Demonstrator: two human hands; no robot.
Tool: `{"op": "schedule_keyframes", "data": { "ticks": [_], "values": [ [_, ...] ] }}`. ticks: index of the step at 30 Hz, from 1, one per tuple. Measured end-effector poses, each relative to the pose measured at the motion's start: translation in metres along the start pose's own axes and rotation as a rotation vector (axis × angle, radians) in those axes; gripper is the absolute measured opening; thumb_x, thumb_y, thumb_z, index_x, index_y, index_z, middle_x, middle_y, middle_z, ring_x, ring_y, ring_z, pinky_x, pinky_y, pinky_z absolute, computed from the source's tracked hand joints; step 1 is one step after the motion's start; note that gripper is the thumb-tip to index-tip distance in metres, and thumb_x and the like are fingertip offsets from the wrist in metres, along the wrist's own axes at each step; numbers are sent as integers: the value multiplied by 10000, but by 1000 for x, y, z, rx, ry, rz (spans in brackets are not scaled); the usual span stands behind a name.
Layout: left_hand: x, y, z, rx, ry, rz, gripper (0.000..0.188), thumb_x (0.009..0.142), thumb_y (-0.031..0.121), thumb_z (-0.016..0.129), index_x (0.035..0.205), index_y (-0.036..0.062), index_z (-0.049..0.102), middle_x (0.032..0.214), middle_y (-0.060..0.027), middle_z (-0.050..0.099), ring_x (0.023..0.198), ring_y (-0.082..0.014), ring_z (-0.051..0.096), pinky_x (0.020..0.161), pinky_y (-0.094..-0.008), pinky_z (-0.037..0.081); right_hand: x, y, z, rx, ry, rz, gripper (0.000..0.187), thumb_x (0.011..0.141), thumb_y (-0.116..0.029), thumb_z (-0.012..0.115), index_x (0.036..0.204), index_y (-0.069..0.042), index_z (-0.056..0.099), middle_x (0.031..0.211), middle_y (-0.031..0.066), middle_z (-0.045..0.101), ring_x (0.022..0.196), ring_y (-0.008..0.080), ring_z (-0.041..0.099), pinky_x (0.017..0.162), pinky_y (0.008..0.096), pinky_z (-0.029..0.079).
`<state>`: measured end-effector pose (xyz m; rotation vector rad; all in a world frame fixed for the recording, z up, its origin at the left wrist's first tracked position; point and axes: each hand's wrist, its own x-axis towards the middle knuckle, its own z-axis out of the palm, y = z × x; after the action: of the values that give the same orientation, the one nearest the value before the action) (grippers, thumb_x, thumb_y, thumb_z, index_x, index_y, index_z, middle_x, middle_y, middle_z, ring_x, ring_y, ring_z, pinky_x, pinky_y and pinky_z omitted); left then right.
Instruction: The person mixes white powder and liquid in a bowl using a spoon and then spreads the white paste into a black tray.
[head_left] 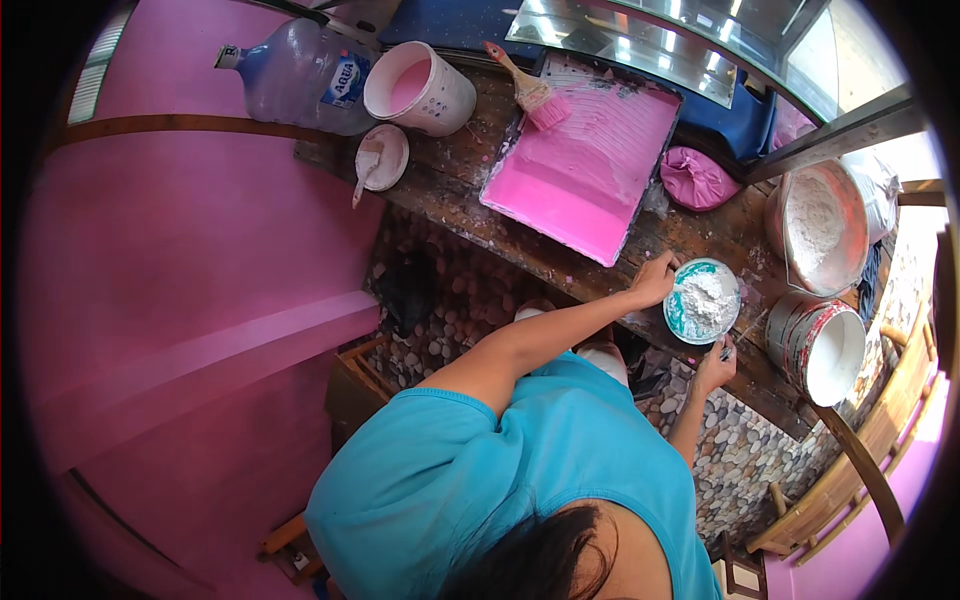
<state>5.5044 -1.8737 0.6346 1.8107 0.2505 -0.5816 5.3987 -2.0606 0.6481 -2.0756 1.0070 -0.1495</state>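
A round bowl [701,338] with a teal inside, holding white powder, sits near the table's front edge. My left hand [655,279] is closed on its left rim. Just off the near right side of the bowl, my right hand [714,367] is closed, and a small dark, shiny bit shows at its fingertips; I cannot make out the rest. Left of the bowl lies a paint tray [520,190] with pink paint. A brush [535,92] with pink bristles rests across the tray's far left edge.
Right of the bowl stand a powder-filled bucket [778,222] and a paint-stained white pail [790,345]. A pink bag [697,180] lies behind the bowl. A pink-paint bucket [440,95], a lid with a brush [385,160] and a large bottle [290,80] stand far left.
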Motion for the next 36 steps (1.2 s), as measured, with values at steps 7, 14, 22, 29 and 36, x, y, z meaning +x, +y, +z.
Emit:
{"op": "schedule_keyframes", "data": {
  "ticks": [7, 14, 22, 29, 36],
  "values": [
    [-43, 12, -65, -210, -225, -21, 244, 850, 197, 506, 1018, 20, 512, 854, -117, 588, 785, -152, 558, 701, -304, 434, -49, -34, -15, 71, 22, -120, 204, 848, -98, 590, 981, 53, 626, 850, 72, 632, 677, 113, 553, 632, 247, 458],
    [-68, -25, -149, -551, -301, -55, 236, 942, 246, 464, 1067, 48, 431, 964, -66, 548, 922, -133, 537, 780, -294, 445, -117, -92, 19, 187, -7, -162, 162, 833, -30, 586, 964, 54, 634, 875, 57, 635, 744, 106, 554, 695, 245, 456],
    [-100, -49, -330, -831, -238, -170, 184, 948, 275, 439, 1061, 130, 436, 1007, -2, 516, 929, -101, 530, 805, -292, 446, -219, -195, 133, 322, -162, -160, 178, 839, -44, 588, 971, 66, 634, 869, 56, 640, 780, 95, 562, 723, 235, 448],
    [-117, -92, -441, -1209, -200, 7, 393, 968, 305, 363, 1264, 57, 434, 1253, -76, 509, 1134, -191, 501, 986, -360, 384, -284, -250, 236, 438, -312, -225, 183, 831, -63, 609, 985, 29, 647, 708, -31, 583, 599, 27, 464, 544, 198, 380],
    [-121, -122, -487, -1530, -120, 50, 539, 948, 468, 343, 1276, 51, 439, 1271, -99, 502, 1178, -226, 461, 1019, -384, 348, -326, -281, 286, 325, -353, -330, 182, 787, -85, 644, 944, 5, 670, 603, -66, 511, 545, 20, 400, 497, 207, 327]
  ]
}}
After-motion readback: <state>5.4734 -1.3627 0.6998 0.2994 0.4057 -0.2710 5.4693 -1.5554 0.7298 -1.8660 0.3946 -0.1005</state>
